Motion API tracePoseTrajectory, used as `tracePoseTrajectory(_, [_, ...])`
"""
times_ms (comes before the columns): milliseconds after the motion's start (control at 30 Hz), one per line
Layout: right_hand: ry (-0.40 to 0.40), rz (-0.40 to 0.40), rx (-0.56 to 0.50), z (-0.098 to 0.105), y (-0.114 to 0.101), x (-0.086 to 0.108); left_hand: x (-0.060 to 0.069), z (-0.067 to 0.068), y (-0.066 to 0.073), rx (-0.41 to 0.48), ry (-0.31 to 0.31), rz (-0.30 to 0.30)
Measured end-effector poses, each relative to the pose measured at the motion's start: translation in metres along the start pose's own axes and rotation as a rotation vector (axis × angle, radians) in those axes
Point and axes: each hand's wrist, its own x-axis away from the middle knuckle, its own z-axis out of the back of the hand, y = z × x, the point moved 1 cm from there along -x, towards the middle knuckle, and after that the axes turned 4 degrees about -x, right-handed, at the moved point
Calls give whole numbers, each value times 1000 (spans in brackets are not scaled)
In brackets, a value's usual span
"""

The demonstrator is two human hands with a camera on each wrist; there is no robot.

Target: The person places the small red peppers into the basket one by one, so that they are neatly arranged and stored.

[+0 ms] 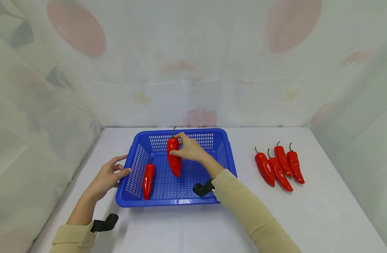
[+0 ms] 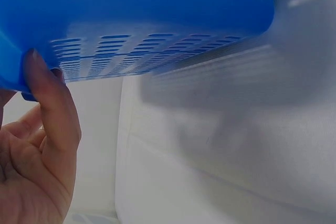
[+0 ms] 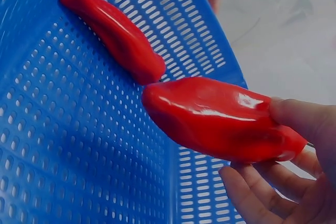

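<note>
A blue perforated basket point(image 1: 176, 202) stands on the white table. Over its inside, my right hand point(image 1: 190, 149) pinches a red pepper point(image 1: 174, 158) near its stem end, the tip pointing down. In the right wrist view the right hand point(image 3: 299, 166) grips this pepper point(image 3: 210, 119) between thumb and fingers. Another red pepper point(image 1: 148, 181) lies along the basket's left side, also seen in the right wrist view as the farther pepper point(image 3: 118, 35). My left hand point(image 1: 106, 177) holds the basket's left rim; the left wrist view shows its fingers point(image 2: 52, 98) at the basket edge point(image 2: 157, 3).
Several red peppers point(image 1: 277, 168) lie in a group on the table point(image 1: 326, 211), right of the basket. A pale curtain point(image 1: 193, 70) with faded prints hangs behind the table and along both sides.
</note>
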Motion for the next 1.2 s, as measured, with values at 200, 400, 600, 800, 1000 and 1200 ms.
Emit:
tracePoseTrajectory(200, [-44, -25, -38, -5, 2, -5, -1, 0, 0, -2, 3, -4])
tracePoseTrajectory(400, [-100, -59, -51, -13, 6, -9, 0, -1, 1, 6, -4, 1])
tracePoseTrajectory(600, [-144, -79, -37, -20, 11, -13, 1, -1, 2, 6, -3, 2])
tracePoseTrajectory(800, [-191, -110, -18, -26, 13, -20, -1, 0, 1, 2, -1, 0])
tracePoseTrajectory(1000, [-234, -176, -85, -32, 19, -26, -1, 1, -2, 5, -1, 3])
tracePoseTrajectory(1200, [-260, -208, -117, -38, 24, -28, 0, 1, -1, 5, 1, 4])
